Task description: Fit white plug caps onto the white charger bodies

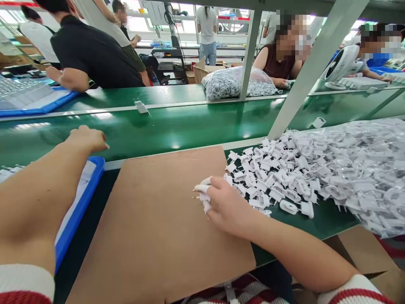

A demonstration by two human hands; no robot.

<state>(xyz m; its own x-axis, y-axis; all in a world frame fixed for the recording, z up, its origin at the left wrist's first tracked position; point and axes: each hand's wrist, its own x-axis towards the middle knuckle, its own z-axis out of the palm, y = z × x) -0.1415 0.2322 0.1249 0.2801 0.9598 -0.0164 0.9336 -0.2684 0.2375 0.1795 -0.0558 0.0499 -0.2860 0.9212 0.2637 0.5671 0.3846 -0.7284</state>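
My right hand (226,207) is closed over a cardboard sheet (158,228), with white coverings on its fingertips. Pinched in it is a white plug (204,196), its metal pins pointing left. Just beyond that hand lies a heap of loose white plug pieces (268,173). My left hand (88,138) reaches out above the green conveyor belt (177,126), past a blue-rimmed tray (95,164). Its fingers are curled, and whatever they may hold is hidden from view.
A clear bag of white plug pieces (367,169) bulges at the right. A slanted metal post (316,71) rises beside the belt. Single white pieces lie on the belt and its far ledge (141,107). Across it, a person in black (98,50) leans over the bench.
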